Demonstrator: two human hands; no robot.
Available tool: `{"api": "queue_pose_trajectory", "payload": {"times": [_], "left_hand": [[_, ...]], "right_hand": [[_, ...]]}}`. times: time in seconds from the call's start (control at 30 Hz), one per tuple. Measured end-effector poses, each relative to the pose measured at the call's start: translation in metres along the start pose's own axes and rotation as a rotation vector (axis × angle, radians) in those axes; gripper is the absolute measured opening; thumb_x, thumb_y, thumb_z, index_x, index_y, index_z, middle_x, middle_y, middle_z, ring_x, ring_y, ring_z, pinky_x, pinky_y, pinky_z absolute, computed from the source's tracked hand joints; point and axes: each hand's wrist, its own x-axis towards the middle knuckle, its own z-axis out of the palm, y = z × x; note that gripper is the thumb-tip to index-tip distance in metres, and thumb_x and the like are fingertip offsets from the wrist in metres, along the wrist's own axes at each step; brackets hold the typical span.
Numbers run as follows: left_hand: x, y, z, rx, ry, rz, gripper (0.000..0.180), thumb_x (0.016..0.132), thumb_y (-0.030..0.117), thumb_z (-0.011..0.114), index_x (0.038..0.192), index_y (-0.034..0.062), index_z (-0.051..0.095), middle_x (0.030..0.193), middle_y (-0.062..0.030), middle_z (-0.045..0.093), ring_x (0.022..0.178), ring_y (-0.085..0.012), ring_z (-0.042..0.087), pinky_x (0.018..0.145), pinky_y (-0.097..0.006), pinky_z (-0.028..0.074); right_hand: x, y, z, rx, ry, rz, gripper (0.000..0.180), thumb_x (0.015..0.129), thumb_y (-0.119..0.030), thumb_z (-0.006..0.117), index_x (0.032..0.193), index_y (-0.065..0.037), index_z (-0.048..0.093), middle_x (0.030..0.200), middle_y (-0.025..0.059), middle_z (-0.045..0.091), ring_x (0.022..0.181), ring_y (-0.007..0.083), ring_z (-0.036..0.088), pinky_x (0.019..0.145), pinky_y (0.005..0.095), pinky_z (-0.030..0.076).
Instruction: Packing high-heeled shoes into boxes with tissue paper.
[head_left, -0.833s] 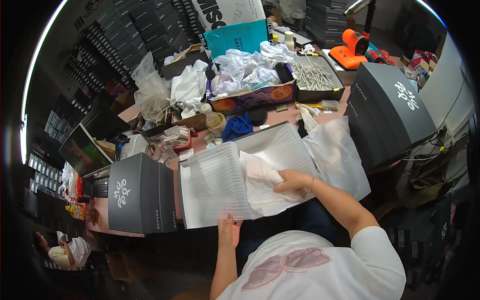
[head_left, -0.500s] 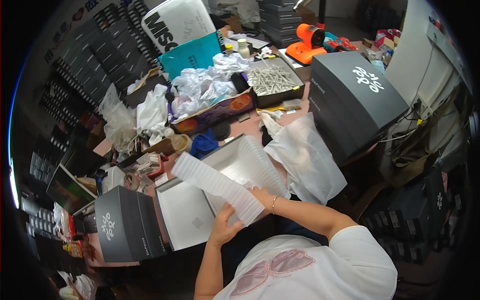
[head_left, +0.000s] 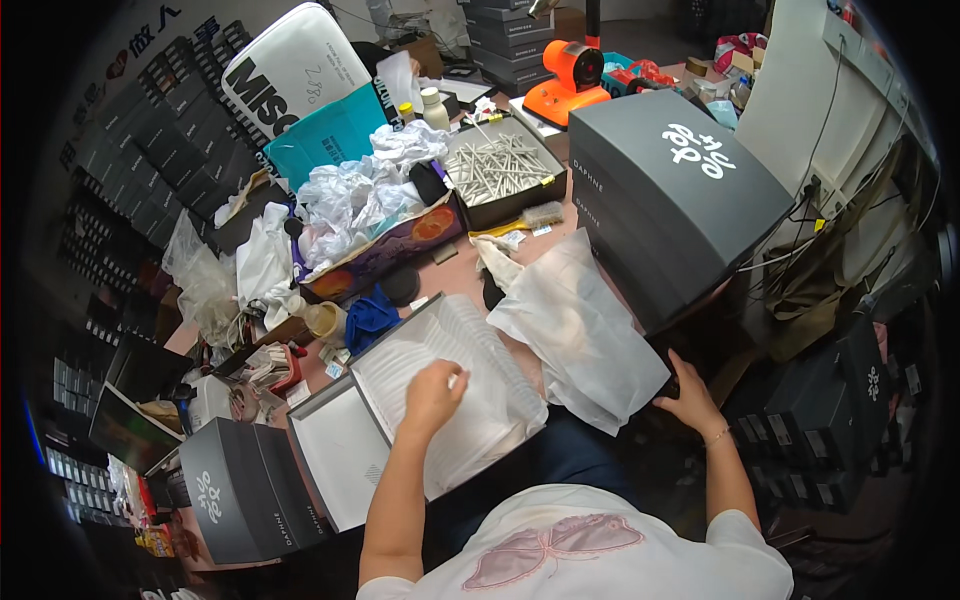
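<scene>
An open shoe box lies in front of me, its inside covered by white ribbed foam sheet. Over the foam is my left hand, fingers curled in toward the thumb, with nothing visible in them. Left of the box lies its lid, pale inner face up. Off to the right, my right hand has thumb and fingers apart beside the lower right corner of a white tissue sheet. Something dark shows between those fingers; I cannot make out whether they touch it. What lies under the tissue is hidden.
Closed dark grey shoe boxes stand at right and lower left. Behind are a carton of crumpled paper, a tray of white sticks, a brush, a blue cloth and an orange device.
The foam strip has left both hands, and foam now covers the box's inside. My right hand has swung right to the tissue's corner. My left hand has lifted over the box.
</scene>
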Motion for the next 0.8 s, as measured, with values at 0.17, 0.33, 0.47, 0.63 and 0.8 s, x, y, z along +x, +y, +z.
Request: {"api": "queue_pose_trajectory", "payload": {"times": [0.17,0.33,0.47,0.63,0.8], "left_hand": [[-0.013,-0.02,0.032,0.507,-0.12,-0.037,0.069,0.084,0.051,0.062,0.134,0.0051,0.049,0.137,-0.024,0.045,0.135,-0.0419,0.033,0.107,-0.062,0.021],[-0.013,-0.055,0.072,0.277,0.003,0.029,0.065,0.085,0.04,0.066,0.136,0.0046,0.047,0.139,-0.0241,0.044,0.132,-0.0384,0.039,0.107,-0.056,0.029],[-0.013,-0.007,0.032,-0.318,0.286,0.159,0.051,0.088,0.026,0.067,0.13,0.0031,0.053,0.132,-0.0218,0.051,0.12,-0.0328,0.053,0.101,-0.043,0.042],[0.006,0.041,0.02,-1.083,0.153,-0.083,0.054,0.096,0.036,0.057,0.133,-0.0014,0.047,0.132,-0.0187,0.052,0.121,-0.0265,0.053,0.101,-0.039,0.043],[-0.018,0.02,0.004,-1.802,-0.072,-0.376,0.077,0.093,0.054,0.051,0.145,0.0001,0.029,0.147,-0.0207,0.034,0.134,-0.0344,0.037,0.106,-0.046,0.039]], "right_hand": [[0.048,0.049,0.073,0.265,0.246,-0.202,0.056,0.079,-0.01,0.07,0.131,-0.006,0.05,0.121,0.0198,0.059,0.105,0.0316,0.061,0.085,0.0361,0.05],[0.066,-0.028,0.035,0.249,0.239,-0.346,0.032,0.08,0.004,0.055,0.111,-0.001,0.058,0.096,0.0231,0.065,0.094,0.0389,0.064,0.079,0.0387,0.051],[0.114,-0.135,0.001,0.279,0.278,-0.49,0.026,0.078,0.007,0.053,0.102,0.0,0.06,0.093,0.0244,0.064,0.093,0.0427,0.061,0.078,0.0415,0.05],[0.176,-0.263,-0.067,0.065,0.24,-0.904,0.018,0.079,0.002,0.06,0.097,-0.001,0.06,0.084,0.0202,0.064,0.079,0.0379,0.064,0.069,0.0392,0.05],[0.059,-0.393,-0.098,0.071,-0.07,-1.126,0.029,0.071,0.005,0.063,0.099,-0.005,0.061,0.07,0.0098,0.06,0.064,0.019,0.062,0.06,0.0304,0.047]]}}
